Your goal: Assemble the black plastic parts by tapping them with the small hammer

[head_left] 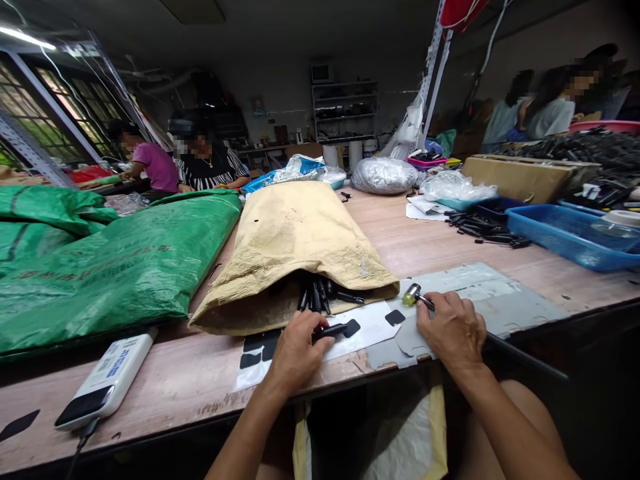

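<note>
My left hand is closed round a black tube-shaped part, whose tip lies over a black square patch on a white sheet. My right hand grips the dark handle of a small mallet; its head is silver and yellowish, and the handle runs out behind the hand toward the lower right. Beneath the mallet head lies a worn grey board. Just beyond my left hand, a tan woven sack lies with its mouth toward me, and several black parts stick out of it.
At left lie a green woven sack and a white power bank with a cable. A blue tray and loose black parts are at right. Below the table edge an open sack hangs. Other people sit farther back.
</note>
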Tool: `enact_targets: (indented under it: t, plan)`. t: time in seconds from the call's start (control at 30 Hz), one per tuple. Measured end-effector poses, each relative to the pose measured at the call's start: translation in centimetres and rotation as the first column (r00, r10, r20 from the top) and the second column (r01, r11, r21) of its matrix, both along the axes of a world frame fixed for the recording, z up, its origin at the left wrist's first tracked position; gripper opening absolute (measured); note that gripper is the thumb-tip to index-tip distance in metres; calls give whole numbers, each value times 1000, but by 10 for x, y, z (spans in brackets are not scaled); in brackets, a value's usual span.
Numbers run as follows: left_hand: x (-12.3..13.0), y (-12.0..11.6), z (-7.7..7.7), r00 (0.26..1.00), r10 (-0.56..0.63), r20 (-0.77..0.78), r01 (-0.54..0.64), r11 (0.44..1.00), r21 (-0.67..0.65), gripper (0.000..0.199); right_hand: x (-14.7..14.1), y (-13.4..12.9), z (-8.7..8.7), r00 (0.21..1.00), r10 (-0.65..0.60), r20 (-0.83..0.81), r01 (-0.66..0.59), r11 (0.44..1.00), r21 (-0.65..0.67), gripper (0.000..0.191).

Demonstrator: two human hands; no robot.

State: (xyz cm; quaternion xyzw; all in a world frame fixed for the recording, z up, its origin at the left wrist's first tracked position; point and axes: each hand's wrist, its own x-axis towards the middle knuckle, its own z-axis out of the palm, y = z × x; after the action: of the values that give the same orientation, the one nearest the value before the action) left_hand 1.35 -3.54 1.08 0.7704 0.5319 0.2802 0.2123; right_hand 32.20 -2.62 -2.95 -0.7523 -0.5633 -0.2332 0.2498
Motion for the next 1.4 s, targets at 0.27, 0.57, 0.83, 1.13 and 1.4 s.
enact_targets:
  t: [0.27,0.57,0.83,1.13,1.4]
  plan:
    - [6,2,-13,998,-4,70,4,1000,4,14,7,-4,14,999,48,12,-46,992,-115,15]
    - [7,0,-7,994,14,108,-8,998,-54,14,-53,-45,50,793,422,-439,-476,879,-14,22]
    - [4,3,-10,986,-2,169,13,998,-66,11,-105,-56,45,665,656,-356,-690,723,44,28]
    - [3,3,-10,982,-23,188,35,997,-62,4,-119,-57,39,701,667,-252,-696,717,-42,30]
    - [4,3,-8,982,7,189,8,997,-78,10,-106,-56,40,723,631,-281,-646,761,47,30]
